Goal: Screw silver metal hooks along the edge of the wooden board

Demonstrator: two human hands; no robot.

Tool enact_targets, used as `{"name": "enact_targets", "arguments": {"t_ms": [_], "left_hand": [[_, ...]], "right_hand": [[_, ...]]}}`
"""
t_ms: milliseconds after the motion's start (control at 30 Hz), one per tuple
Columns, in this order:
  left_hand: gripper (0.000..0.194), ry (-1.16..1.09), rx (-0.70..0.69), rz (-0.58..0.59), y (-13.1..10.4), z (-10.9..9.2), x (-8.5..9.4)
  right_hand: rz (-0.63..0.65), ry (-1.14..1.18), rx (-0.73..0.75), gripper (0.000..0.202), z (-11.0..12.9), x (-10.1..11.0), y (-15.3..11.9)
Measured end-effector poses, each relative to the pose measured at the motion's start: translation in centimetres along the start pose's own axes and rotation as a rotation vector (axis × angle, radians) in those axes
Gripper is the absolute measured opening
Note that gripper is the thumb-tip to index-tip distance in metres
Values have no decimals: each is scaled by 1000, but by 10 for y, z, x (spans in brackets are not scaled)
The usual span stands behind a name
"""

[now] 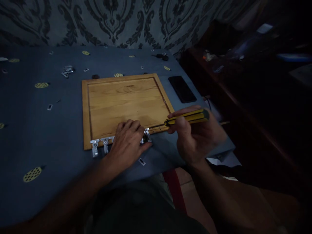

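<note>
A framed wooden panel [124, 104] lies flat on the blue patterned cloth. Several metal hinges [105, 145] line its near edge. My left hand [128, 141] rests over that edge with fingers curled round a hinge [147, 134], covering part of the row. In my right hand [195, 136] is a yellow and black screwdriver [188, 117], held between thumb and fingers. Its shaft points left, and the tip is close to the hinge at my left fingertips; whether it touches a screw cannot be made out.
A black phone [182, 89] lies right of the panel. Loose metal hinges [68, 71] sit at the back left, and a small dark tool [161, 56] at the back right. Beyond the table's right edge stands dark reddish furniture [219, 81] with items on it.
</note>
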State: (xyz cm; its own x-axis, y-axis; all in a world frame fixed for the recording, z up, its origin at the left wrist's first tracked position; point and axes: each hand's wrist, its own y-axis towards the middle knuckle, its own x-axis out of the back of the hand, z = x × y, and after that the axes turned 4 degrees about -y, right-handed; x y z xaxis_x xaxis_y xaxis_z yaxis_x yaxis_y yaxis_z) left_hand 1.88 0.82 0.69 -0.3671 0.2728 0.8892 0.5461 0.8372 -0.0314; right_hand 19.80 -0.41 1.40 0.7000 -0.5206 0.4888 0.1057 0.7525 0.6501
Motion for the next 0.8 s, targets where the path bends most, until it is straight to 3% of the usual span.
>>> {"name": "enact_targets", "arguments": {"t_ms": [567,800], "left_hand": [[31,27,-17,-13,0,0,-2],[30,33,-22,-43,1,2,-3]], "right_hand": [[35,154,-55,7,-4,-13,-4],[270,273,-100,13,3,-1,15]]}}
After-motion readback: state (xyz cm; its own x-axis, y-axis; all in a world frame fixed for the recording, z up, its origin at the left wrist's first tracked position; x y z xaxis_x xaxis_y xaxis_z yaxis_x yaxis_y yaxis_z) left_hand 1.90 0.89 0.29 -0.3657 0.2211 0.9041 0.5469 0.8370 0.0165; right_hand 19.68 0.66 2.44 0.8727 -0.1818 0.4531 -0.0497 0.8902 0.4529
